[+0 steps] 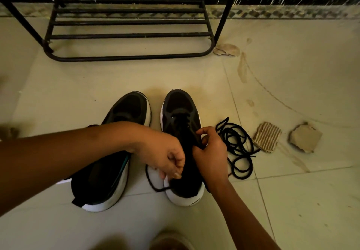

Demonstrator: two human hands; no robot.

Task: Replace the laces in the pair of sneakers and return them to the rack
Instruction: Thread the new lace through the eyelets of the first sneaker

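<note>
Left hand (165, 157), right hand (211, 152) pinch lace (149, 181) in sneaker (180, 104).

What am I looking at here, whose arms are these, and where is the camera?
No machine here: a person wears one camera on the head, looking down at their own bare hands. On the tiled floor stand two black, white-soled sneakers. Both hands work on the right-side sneaker: the left hand seems to pinch its lace, which loops beside the sole; the right hand pinches the shoe's edge by the eyelets. The other sneaker stands beside it, partly under the left forearm. A loose lace lies coiled further right, near cardboard scraps. A black metal rack stands beyond.
</note>
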